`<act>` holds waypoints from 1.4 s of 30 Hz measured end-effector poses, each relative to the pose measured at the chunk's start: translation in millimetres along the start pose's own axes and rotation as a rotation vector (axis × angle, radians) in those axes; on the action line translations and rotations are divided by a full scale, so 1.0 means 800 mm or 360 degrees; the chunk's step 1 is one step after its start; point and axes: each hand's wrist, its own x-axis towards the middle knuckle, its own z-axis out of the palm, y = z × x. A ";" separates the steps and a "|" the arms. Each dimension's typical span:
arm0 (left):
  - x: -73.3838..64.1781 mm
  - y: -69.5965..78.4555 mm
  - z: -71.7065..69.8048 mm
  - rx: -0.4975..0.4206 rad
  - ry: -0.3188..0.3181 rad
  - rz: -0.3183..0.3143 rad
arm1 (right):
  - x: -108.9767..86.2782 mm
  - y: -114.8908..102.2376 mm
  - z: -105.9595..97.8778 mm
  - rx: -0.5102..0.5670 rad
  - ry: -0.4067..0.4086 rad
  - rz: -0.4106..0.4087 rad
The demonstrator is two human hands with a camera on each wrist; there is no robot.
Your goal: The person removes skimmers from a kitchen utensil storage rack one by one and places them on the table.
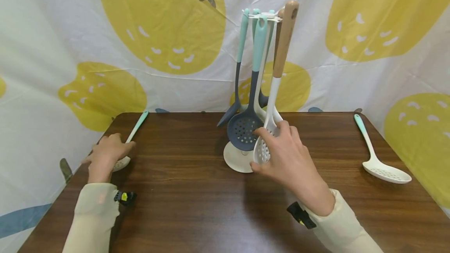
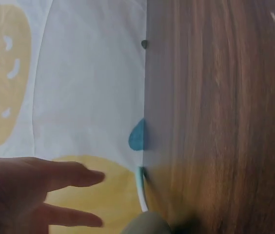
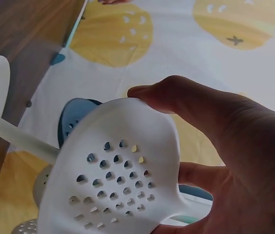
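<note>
My right hand [image 1: 290, 157] holds a white skimmer with a wooden handle [image 1: 284, 42] by its perforated head [image 3: 118, 165], the thumb on the rim and fingers around the other side. The skimmer stands upright against a utensil rack [image 1: 239, 159]; whether its handle is still hooked there I cannot tell. Beside it hangs a dark grey skimmer with a mint handle [image 1: 245, 130]. At the table's left, my left hand [image 1: 109, 153] hovers over or beside a white skimmer with a mint handle [image 1: 122, 163], its fingers extended. The hand partly hides that skimmer.
Several more utensils hang on the rack, including a dark turner [image 1: 230, 112]. A white slotted spoon with a mint handle [image 1: 384, 171] lies at the right of the brown wooden table [image 1: 190, 206]. A lemon-patterned cloth [image 1: 168, 93] hangs behind the table.
</note>
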 end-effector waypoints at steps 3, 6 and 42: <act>-0.002 0.012 0.005 -0.0041 0.0250 0.0085 | 0.000 -0.001 -0.012 0.0005 -0.0013 0.0016; -0.005 0.025 0.010 -0.0100 0.0492 0.0223 | 0.000 0.001 -0.028 0.0024 -0.0038 0.0036; -0.121 0.306 0.114 -0.0009 0.1262 0.1713 | 0.025 0.252 -0.030 0.0109 -0.0961 0.0491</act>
